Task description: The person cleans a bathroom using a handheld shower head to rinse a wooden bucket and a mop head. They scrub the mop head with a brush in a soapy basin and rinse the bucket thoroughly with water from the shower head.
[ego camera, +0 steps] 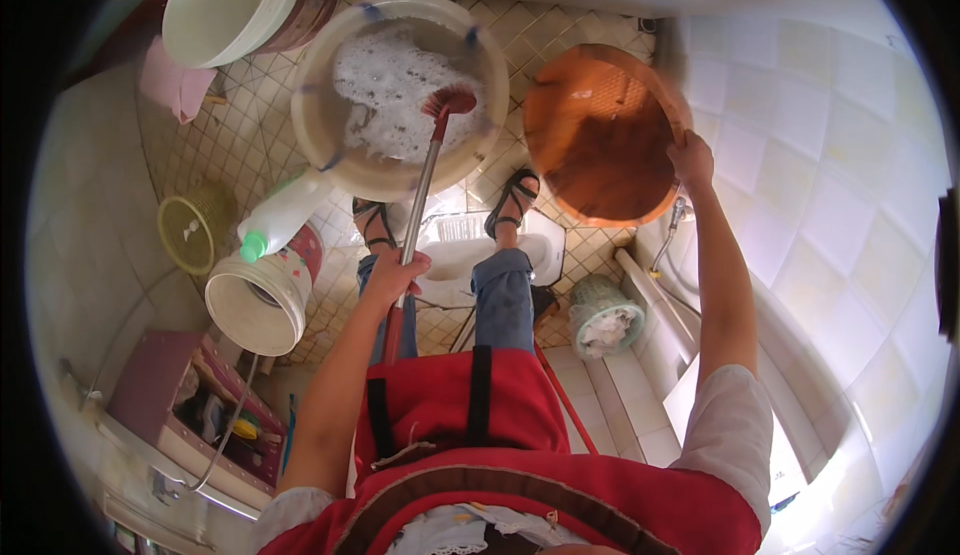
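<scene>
My left hand (pixel 396 276) is closed around the metal handle of a long brush (pixel 425 180). Its red bristled head is over the soapy water in a large pale plastic basin (pixel 306 116), at or near the foam. On the right, my right hand (pixel 691 161) grips the rim of an orange plastic basin (pixel 600 142), whose inside faces me. The orange basin is slightly blurred and stands tilted beside the wall. White foam (pixel 397 90) covers much of the water. Below the two basins are my sandalled feet, one on each side of a squat toilet (pixel 450 259).
At left are a large white bucket (pixel 225 7), a white plastic jug with green cap (pixel 281 217), a smaller bucket (pixel 255 315) and a yellow basket (pixel 187 232). A green waste basket (pixel 606 315) and a hose with a metal fitting (pixel 677 214) are at right.
</scene>
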{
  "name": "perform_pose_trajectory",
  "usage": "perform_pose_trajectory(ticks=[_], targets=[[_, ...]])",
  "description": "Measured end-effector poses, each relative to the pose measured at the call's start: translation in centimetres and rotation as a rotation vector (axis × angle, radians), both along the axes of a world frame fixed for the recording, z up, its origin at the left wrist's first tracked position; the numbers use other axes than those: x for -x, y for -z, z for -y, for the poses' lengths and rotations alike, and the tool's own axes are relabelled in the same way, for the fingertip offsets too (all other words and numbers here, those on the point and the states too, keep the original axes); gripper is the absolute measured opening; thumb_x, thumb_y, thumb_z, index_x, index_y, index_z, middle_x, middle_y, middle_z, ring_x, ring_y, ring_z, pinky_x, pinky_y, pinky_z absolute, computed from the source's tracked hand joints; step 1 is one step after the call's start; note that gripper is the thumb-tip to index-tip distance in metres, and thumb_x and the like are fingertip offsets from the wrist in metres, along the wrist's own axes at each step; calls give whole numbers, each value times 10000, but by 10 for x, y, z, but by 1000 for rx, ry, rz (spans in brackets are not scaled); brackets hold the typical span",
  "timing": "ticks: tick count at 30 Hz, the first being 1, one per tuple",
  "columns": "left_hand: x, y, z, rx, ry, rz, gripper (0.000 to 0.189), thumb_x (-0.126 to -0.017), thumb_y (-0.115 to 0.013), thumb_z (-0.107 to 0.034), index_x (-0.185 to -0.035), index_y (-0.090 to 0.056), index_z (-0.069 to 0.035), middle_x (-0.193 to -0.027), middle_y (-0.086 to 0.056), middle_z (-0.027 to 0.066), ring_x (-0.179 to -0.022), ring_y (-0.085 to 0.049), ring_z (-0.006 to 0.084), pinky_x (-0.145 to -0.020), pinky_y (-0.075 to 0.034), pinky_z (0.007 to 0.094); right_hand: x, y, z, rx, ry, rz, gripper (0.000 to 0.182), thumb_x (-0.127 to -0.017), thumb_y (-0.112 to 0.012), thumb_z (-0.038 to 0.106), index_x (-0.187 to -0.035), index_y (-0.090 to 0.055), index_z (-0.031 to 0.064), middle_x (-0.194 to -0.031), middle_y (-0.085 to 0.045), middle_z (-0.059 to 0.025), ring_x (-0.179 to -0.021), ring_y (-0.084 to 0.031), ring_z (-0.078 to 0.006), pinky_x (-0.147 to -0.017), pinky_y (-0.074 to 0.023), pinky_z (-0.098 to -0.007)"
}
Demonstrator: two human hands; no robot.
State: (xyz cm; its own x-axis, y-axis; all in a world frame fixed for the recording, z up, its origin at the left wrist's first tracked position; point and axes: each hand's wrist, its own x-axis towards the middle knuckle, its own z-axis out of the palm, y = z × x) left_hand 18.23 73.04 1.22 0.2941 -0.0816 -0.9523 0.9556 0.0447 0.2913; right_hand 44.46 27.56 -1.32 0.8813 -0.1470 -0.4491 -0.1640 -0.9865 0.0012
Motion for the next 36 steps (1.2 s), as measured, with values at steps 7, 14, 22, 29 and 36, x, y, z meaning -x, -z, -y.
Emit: perform_pose_trajectory(ticks=[7,14,22,29,36], targets=[[-8,-44,0,-40,155,68,169,-781,-619,-155,-801,-605,12,-630,-540,19,-419,-504,113,-408,-434,237,42,3,15,-430,596,-230,261,-645,-627,158,-842,-561,1,-699,-582,-109,-599,-607,-243,-470,-495,-348],[-37,-73,22,51,480,94,209,-755,-632,-205,-819,-613,-7,-640,-590,42,-433,-528,126,-413,-442,255,102,-11,8,-729,1062,-235,210,-656,-603,93,-845,-558,14,-698,-563,-82,-569,-594,-203,-442,-518,-321],[-78,13,146,180,687,210,324,-714,-565,-334,-655,-621,-20,-600,-620,82,-574,-608,199,-601,-479,313,121,30,10,-911,1168,-63,210,-682,-556,79,-893,-557,75,-734,-544,-24,-558,-533,-148,-446,-425,-246],[-84,103,230,-219,905,500,405,-743,-520,-359,-819,-603,30,-823,-635,212,-798,-621,359,-729,-483,424,88,102,67,-787,1064,-28,189,-660,-597,99,-845,-557,90,-714,-535,-2,-578,-498,-128,-456,-384,-269],[-63,149,266,-112,936,434,453,-834,-474,-412,-928,-621,6,-931,-619,227,-910,-591,385,-806,-459,432,87,176,108,-383,797,199,266,-678,-602,118,-913,-558,1,-877,-615,-153,-815,-593,-333,-680,-476,-432]])
